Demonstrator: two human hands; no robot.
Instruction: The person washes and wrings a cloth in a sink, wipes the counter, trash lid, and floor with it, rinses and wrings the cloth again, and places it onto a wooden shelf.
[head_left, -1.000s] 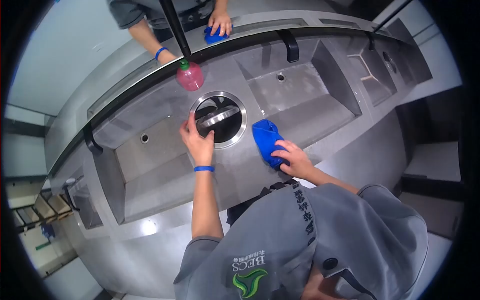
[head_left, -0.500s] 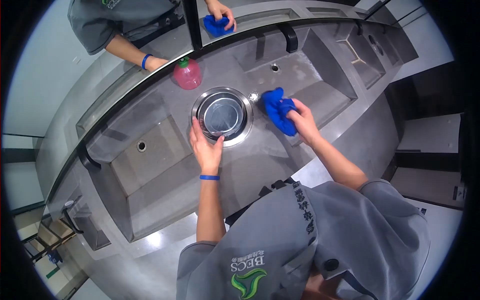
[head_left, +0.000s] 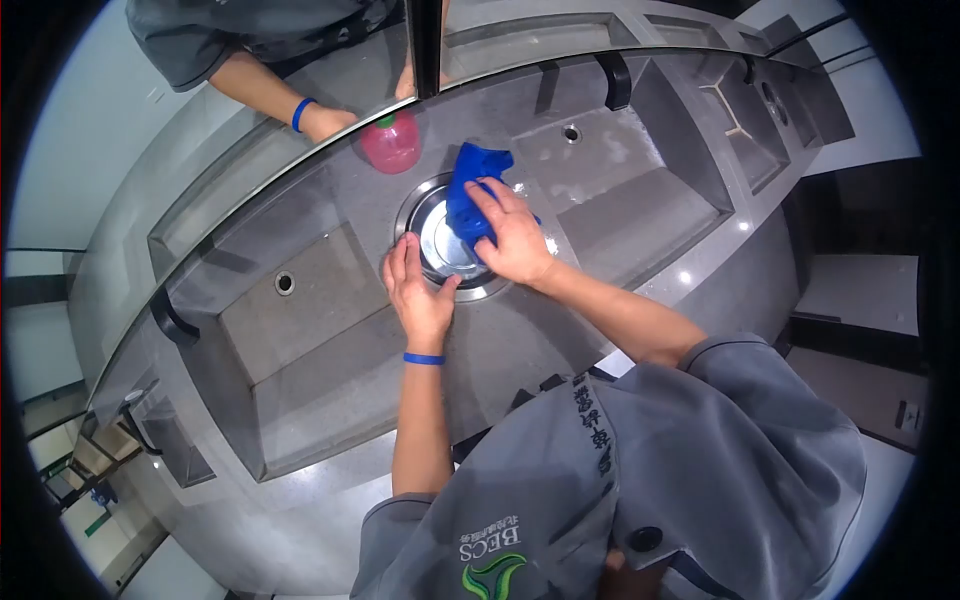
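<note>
A round metal lid [head_left: 437, 240] lies inside a shiny steel ring [head_left: 407, 208] set in the grey counter, between two basins. My left hand [head_left: 420, 298] rests against the near left side of the ring, thumb and fingers spread along the lid's edge. Over the right part of the lid, my right hand [head_left: 515, 235] presses a crumpled blue cloth [head_left: 480, 165], fingers bent over it. That cloth hides the right side of the lid and ring. Behind the ring stands a pink bottle [head_left: 390, 145] with a green top, close to the mirror.
Left and right are grey basins with drains [head_left: 284, 284], [head_left: 571, 134] and black faucets [head_left: 172, 315], [head_left: 615, 82]. A mirror [head_left: 290, 60] runs along the back and reflects a person's arm. Wet spots show on the counter to the right of the ring.
My right hand has moved left with the blue cloth, from the counter beside the ring onto the lid. My left hand stays at the ring. The view has shifted slightly.
</note>
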